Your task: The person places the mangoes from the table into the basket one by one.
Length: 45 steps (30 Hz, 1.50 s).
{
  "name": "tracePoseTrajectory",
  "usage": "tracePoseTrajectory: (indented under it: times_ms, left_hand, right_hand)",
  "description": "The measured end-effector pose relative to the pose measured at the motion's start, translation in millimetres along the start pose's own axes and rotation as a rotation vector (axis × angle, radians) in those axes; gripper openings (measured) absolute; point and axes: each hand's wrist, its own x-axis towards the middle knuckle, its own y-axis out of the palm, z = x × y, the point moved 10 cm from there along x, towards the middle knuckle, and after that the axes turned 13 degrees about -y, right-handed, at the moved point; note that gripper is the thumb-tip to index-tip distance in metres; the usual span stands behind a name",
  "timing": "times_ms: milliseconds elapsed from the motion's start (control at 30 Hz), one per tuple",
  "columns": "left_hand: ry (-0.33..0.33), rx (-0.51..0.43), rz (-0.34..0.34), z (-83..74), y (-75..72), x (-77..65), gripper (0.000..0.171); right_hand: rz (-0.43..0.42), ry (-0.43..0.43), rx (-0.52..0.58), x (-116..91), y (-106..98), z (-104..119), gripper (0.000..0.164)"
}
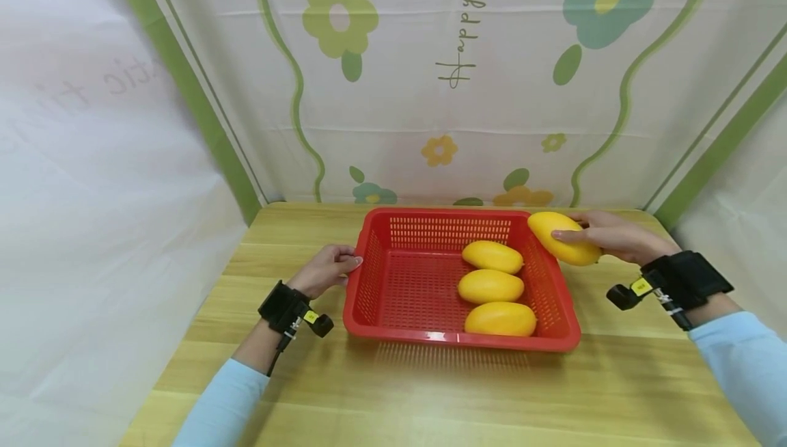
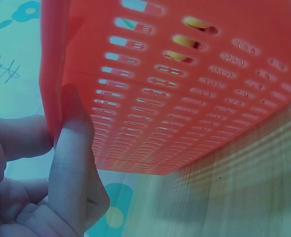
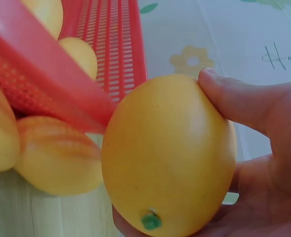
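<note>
My right hand (image 1: 621,235) grips a yellow mango (image 1: 562,238) just above the right rim of a red plastic basket (image 1: 424,337). In the right wrist view, the thumb presses the side of this mango (image 3: 170,153), and a small green stem nub shows at its lower end. Inside the basket, three more mangoes (image 1: 490,287) lie in a column along the right side. My left hand (image 1: 326,271) pinches the basket's left rim; in the left wrist view its fingers (image 2: 68,163) close around the edge of the red wall (image 2: 204,128).
A wooden table (image 1: 406,399) lies beneath the basket. White curtains with printed flowers (image 1: 399,91) hang behind and at both sides. Below the red rim in the right wrist view, another mango (image 3: 59,158) shows beside a partly cut-off one. Both wrists wear black camera bands (image 1: 685,283).
</note>
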Motion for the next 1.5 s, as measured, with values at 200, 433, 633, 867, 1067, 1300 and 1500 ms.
tracePoseTrajectory:
  times_ms: [200,433,633,867,1067,1300,1500]
  left_hand:
    - [-0.007,-0.008,-0.005,2.0,-1.3,1.4,0.029]
    - [-0.002,-0.009,0.0,0.9,-0.3,0.3,0.031]
    - [-0.008,-0.003,-0.005,0.4,-0.2,0.0,0.033]
    - [-0.013,0.009,-0.015,0.6,-1.0,0.5,0.034]
    - [-0.021,0.005,-0.024,0.4,-1.7,0.5,0.032]
    - [-0.04,0.01,-0.041,1.7,-4.1,0.9,0.03]
    - [-0.038,0.017,-0.037,1.6,-3.2,-0.3,0.032]
  right_hand:
    - [0.001,-0.036,-0.025,4,5,14,0.064]
    - [-0.001,-0.029,-0.068,7,10,25,0.074]
    - [-0.004,-0.06,-0.113,10,16,36,0.075]
    - [-0.002,-0.092,-0.133,14,26,48,0.081]
    - [0.015,-0.111,-0.138,22,37,61,0.075]
    - [0.043,-0.136,-0.173,34,53,73,0.067]
    - [0.071,-0.121,-0.195,40,68,77,0.078]
